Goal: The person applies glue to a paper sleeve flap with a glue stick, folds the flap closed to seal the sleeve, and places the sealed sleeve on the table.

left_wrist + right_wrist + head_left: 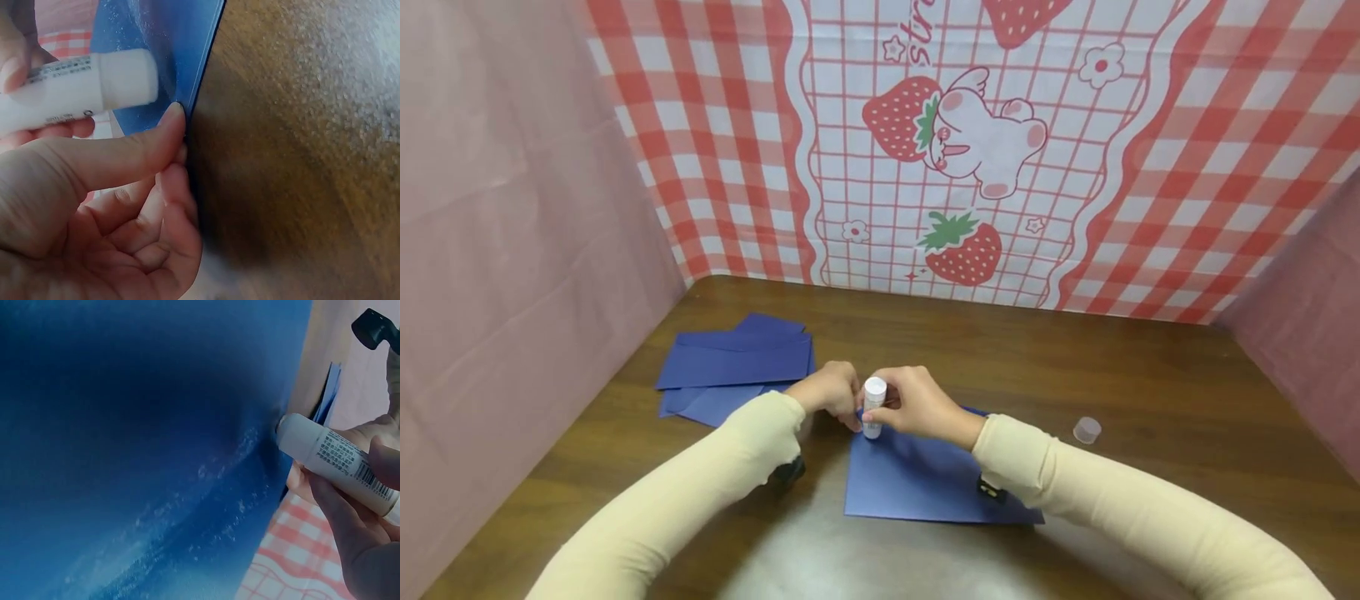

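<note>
A white glue stick (873,408) is gripped by my right hand (917,404), thumb on one side and fingers on the other. Its lower end is at the upper left corner of a blue envelope (917,483) on the table. That same corner is pinched between thumb and fingers of my left hand (119,194), as the left wrist view shows. Pale, crumbly glue streaks (144,544) run across the envelope in the right wrist view. Part of the envelope's far edge is hidden behind my right hand.
Several blue envelopes (737,362) lie in an overlapping pile at the left, just beyond my left hand. A small translucent cap (1087,430) sits on the wooden table (1157,500) to the right. A red-and-white checked cloth (730,150) hangs behind, with pink cloth (512,208) at the sides.
</note>
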`<action>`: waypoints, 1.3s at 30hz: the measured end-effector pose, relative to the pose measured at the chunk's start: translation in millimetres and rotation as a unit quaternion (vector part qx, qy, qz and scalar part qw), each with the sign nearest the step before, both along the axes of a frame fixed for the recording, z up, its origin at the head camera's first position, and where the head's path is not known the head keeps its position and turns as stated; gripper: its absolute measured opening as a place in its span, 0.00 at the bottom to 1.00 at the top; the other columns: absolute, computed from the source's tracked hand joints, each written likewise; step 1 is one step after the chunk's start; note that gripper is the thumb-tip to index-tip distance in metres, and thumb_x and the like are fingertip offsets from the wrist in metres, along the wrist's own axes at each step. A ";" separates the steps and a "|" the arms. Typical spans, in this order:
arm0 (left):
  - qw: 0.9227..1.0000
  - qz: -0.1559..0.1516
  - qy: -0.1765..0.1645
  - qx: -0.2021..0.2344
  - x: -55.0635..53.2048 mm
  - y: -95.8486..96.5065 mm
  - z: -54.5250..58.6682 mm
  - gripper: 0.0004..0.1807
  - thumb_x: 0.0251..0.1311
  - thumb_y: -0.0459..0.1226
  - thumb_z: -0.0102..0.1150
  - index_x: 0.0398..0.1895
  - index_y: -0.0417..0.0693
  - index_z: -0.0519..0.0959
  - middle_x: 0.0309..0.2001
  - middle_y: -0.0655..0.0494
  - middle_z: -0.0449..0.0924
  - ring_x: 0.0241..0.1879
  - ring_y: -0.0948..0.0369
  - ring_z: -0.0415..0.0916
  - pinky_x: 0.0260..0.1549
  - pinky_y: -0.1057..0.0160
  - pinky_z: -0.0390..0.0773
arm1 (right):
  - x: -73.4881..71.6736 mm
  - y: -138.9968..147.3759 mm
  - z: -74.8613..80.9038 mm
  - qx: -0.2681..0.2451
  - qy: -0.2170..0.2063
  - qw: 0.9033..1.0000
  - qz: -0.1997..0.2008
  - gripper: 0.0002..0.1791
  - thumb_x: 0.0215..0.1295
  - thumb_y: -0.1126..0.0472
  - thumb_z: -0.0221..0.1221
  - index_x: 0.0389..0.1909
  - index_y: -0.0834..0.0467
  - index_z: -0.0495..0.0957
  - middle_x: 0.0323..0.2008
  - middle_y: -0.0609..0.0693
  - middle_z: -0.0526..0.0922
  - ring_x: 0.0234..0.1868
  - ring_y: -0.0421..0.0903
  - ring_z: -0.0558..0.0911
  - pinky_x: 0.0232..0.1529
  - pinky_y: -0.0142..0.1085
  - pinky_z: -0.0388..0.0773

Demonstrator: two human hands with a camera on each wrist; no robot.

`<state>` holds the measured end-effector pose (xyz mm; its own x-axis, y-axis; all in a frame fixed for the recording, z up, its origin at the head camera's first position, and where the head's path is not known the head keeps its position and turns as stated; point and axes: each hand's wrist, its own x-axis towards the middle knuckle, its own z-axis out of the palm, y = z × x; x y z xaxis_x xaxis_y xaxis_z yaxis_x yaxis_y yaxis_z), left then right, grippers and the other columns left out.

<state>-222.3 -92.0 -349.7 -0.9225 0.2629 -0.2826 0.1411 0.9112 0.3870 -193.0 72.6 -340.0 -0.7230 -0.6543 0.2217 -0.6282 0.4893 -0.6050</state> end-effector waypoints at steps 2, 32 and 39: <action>1.000 0.002 0.000 0.000 -0.8 0.8 1.3 0.13 0.32 0.36 0.81 0.11 0.48 0.80 0.09 0.61 0.72 0.17 0.66 0.71 0.19 0.74 0.68 | 0.0 -1.1 -0.9 0.002 0.001 1.000 -0.004 0.10 0.54 0.64 0.69 0.37 0.61 0.82 0.33 0.51 0.88 0.33 0.37 0.84 0.33 0.23 0.79; 0.999 -0.020 0.010 -0.025 6.1 3.1 -0.3 0.11 0.36 0.41 0.80 0.18 0.49 0.84 0.22 0.64 0.80 0.28 0.67 0.72 0.34 0.73 0.75 | 15.0 92.8 -8.4 0.026 0.010 0.994 -0.107 0.07 0.53 0.65 0.69 0.31 0.58 0.80 0.28 0.50 0.85 0.26 0.31 0.74 0.27 0.24 0.73; 1.000 -0.018 0.003 -0.025 4.7 3.4 -0.5 0.12 0.38 0.41 0.79 0.20 0.48 0.84 0.26 0.62 0.81 0.31 0.65 0.73 0.37 0.70 0.76 | 18.9 116.7 -7.2 0.033 0.007 0.991 -0.128 0.07 0.53 0.64 0.69 0.32 0.57 0.80 0.29 0.49 0.84 0.26 0.32 0.73 0.26 0.25 0.71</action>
<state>-217.6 -88.5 -350.2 -0.9146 0.2812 -0.2906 0.1763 0.9240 0.3393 -174.1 189.3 -347.2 -0.8641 -0.4636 0.1958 -0.4870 0.6723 -0.5575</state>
